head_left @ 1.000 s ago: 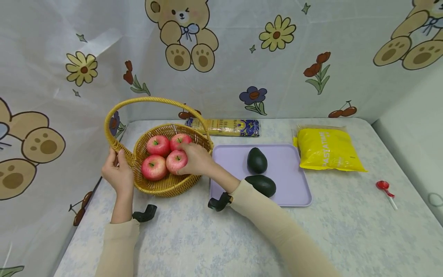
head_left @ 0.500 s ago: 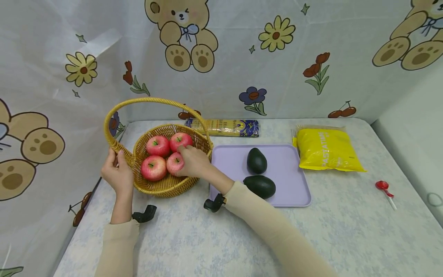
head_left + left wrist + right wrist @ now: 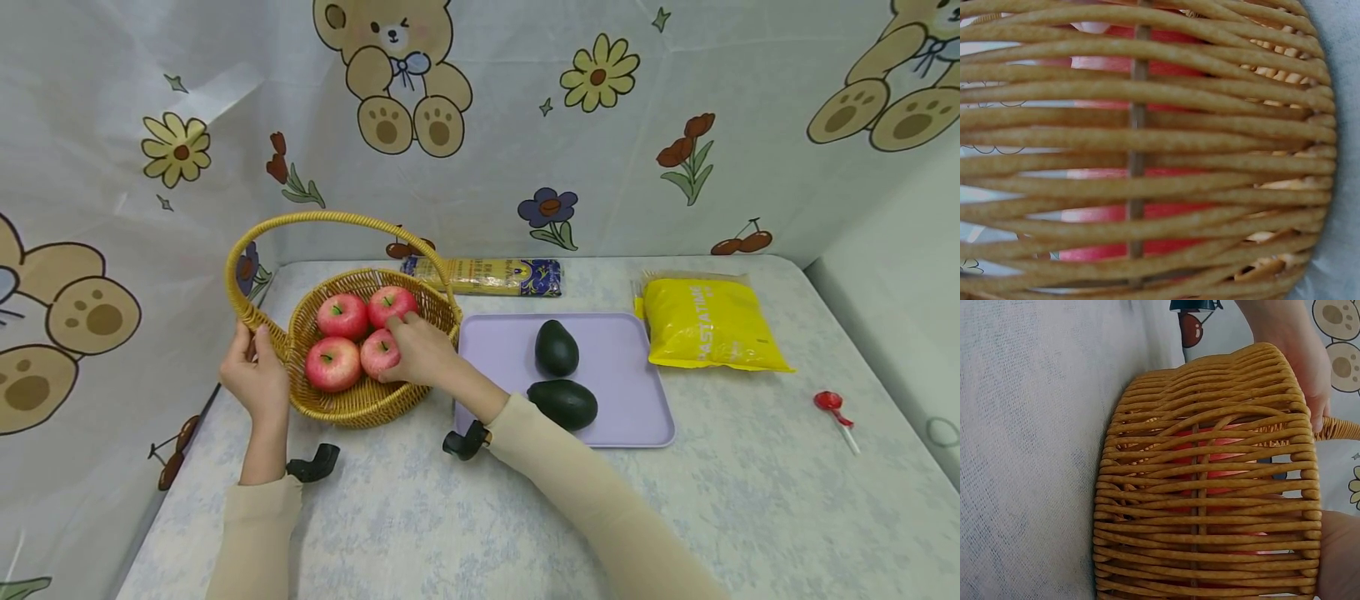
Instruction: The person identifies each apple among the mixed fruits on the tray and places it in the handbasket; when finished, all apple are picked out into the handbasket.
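Note:
A wicker basket (image 3: pixel 352 410) with a tall hoop handle (image 3: pixel 322 217) stands at the left of the table, several red apples inside. My left hand (image 3: pixel 258 375) pinches the lower left end of that handle. Inside the basket, my right hand (image 3: pixel 423 354) grips the front right apple (image 3: pixel 379 353), fingers over its top and far side. Another apple (image 3: pixel 333 364) lies to its left, and two more, a back left apple (image 3: pixel 342 317) and a back right apple (image 3: pixel 392 305), lie behind. The left wrist view shows the basket's woven wall (image 3: pixel 1229 137) close up, red showing through its gaps.
Right of the basket lies a lilac tray (image 3: pixel 637 425) with two dark green avocados (image 3: pixel 557 348). A spaghetti pack (image 3: pixel 487 277) lies behind, along the patterned backdrop. Farther right are a yellow pasta bag (image 3: pixel 708 325) and a red lollipop (image 3: pixel 829 402).
My right hand and forearm have shifted slightly left and toward the front, staying on the same apple. The left hand has kept its place on the handle.

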Motion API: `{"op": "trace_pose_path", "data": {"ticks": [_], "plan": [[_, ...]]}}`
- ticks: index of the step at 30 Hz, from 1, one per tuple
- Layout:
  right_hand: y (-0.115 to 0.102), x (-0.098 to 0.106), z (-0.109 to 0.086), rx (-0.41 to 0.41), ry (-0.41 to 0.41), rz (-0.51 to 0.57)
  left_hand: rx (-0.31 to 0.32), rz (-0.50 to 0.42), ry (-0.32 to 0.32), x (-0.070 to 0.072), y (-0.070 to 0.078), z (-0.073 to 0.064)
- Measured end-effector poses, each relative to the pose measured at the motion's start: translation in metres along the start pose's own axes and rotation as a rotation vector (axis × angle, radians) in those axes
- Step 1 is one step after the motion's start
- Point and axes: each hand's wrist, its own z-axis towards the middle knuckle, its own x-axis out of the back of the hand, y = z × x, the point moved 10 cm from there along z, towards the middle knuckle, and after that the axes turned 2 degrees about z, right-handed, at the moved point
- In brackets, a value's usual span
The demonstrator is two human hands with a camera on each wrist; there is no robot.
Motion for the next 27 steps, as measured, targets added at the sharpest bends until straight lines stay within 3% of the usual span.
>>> {"op": "trace_pose_path", "data": {"ticks": [5,12,19,27], "plan": [[-0.001,0.007,-0.004,0.025,0.034,0.037,0.0,0.0,-0.004,-0.002,0.0,0.001],[0.004,0.031,-0.023,0.057,0.137,0.207,0.006,-0.003,-0.004,-0.003,-0.001,0.002],[0.014,0.061,-0.063,0.136,0.238,0.311,0.014,0.016,-0.009,0.001,-0.002,0.003],[0.048,0.094,-0.114,0.168,0.328,0.261,0.034,0.05,-0.046,0.006,-0.001,0.004]]}}
